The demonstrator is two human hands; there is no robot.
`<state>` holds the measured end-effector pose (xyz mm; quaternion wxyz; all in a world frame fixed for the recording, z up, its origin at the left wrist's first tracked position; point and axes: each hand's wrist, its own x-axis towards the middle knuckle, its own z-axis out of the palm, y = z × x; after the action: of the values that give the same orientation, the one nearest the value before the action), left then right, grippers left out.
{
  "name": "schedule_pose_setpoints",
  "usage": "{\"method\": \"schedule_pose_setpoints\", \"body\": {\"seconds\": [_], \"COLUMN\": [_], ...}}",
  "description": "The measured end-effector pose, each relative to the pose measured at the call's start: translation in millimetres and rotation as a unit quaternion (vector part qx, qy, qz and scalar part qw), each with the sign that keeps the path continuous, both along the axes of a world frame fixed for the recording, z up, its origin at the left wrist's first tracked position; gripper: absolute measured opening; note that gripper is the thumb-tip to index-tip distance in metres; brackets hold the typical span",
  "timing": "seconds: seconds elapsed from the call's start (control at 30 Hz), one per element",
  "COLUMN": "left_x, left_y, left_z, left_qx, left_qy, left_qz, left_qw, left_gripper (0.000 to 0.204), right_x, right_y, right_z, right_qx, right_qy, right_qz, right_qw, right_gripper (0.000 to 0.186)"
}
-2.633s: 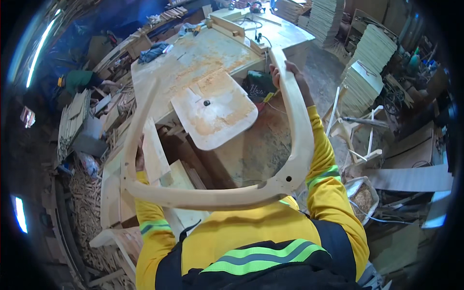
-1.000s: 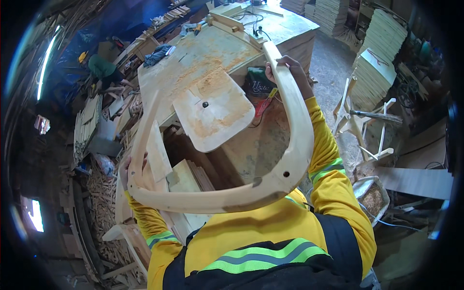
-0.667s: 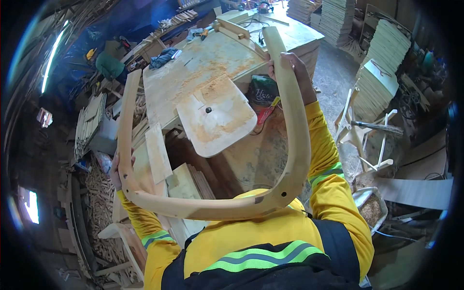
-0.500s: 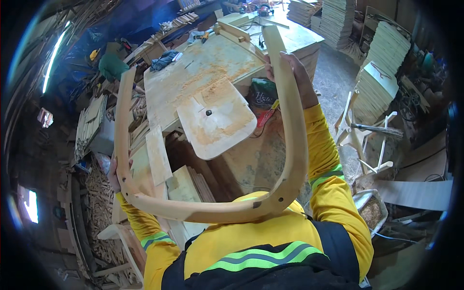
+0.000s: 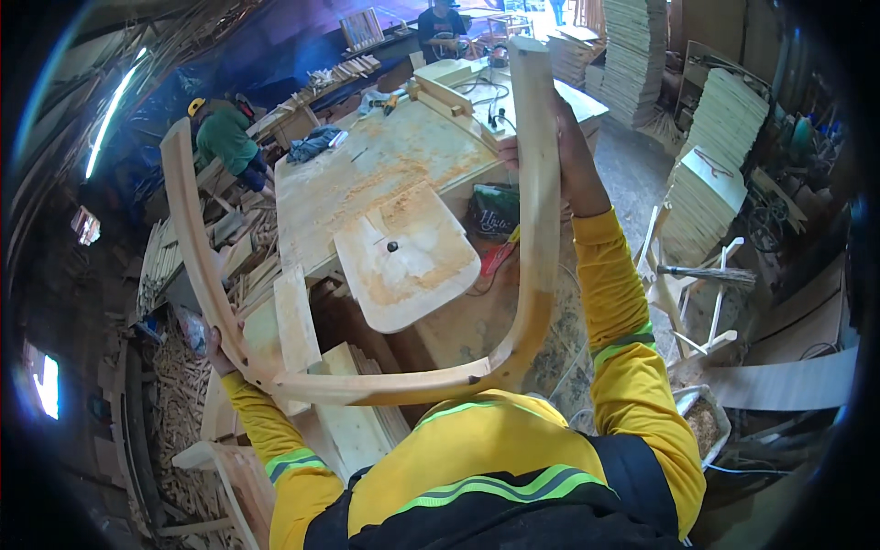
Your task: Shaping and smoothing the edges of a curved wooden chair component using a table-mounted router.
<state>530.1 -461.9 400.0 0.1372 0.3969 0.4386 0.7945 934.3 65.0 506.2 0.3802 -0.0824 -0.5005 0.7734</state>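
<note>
A large U-shaped wooden frame (image 5: pixel 385 387) with rounded corners and small dark holes is held up in front of my chest, its two arms pointing away from me. My right hand (image 5: pixel 573 151) wraps round the right arm near its far end; part of the fingers shows on the inner side. At the left corner, my left hand (image 5: pixel 220 350) grips the frame, with some fingers hidden behind the wood. Beyond the frame, a rounded wooden panel (image 5: pixel 408 261) with a dark knob juts from the sawdust-strewn workbench (image 5: pixel 367 174).
A co-worker in a green shirt (image 5: pixel 225 137) bends at the far left; another person (image 5: pixel 442 27) is at the back. Stacked boards (image 5: pixel 632 64) stand at the far right. A wooden chair frame (image 5: pixel 683 284) stands on the right. Wood scraps (image 5: pixel 188 394) pile up on the left.
The frame has tilted and turned in my hands: its left arm swung outward to the left, while its right arm shifted slightly left. Both hands keep their hold.
</note>
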Motion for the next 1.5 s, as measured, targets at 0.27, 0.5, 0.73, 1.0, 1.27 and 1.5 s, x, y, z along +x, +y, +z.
{"method": "schedule_pose_setpoints", "body": {"seconds": [0.27, 0.5, 0.73, 1.0, 1.27, 1.5], "left_x": [-11, 2, 35, 38, 48, 39], "left_y": [-20, -24, -16, -17, -15, -24], "left_z": [-29, -61, -84, -138, -209, -227], "left_qx": [0.054, -0.015, -0.074, -0.238, -0.382, -0.313], "left_qy": [-0.013, -0.079, -0.125, -0.057, -0.03, -0.07], "left_qz": [-0.012, 0.067, 0.094, 0.262, 0.351, 0.371], "left_qw": [0.998, 0.994, 0.985, 0.933, 0.854, 0.871], "left_gripper": [0.075, 0.078, 0.071, 0.06, 0.056, 0.055], "right_x": [13, -1, -17, -46, -62, -86], "right_y": [1, 13, 13, -5, -54, -75], "right_z": [9, -28, -64, -93, -69, -37], "right_qx": [-0.054, -0.107, -0.111, -0.092, -0.095, -0.028], "right_qy": [-0.039, -0.027, -0.071, -0.121, -0.127, -0.113], "right_qz": [0.047, 0.069, 0.106, 0.022, 0.041, 0.068], "right_qw": [0.997, 0.992, 0.986, 0.988, 0.986, 0.991], "right_gripper": [0.089, 0.087, 0.082, 0.072, 0.055, 0.051]}}
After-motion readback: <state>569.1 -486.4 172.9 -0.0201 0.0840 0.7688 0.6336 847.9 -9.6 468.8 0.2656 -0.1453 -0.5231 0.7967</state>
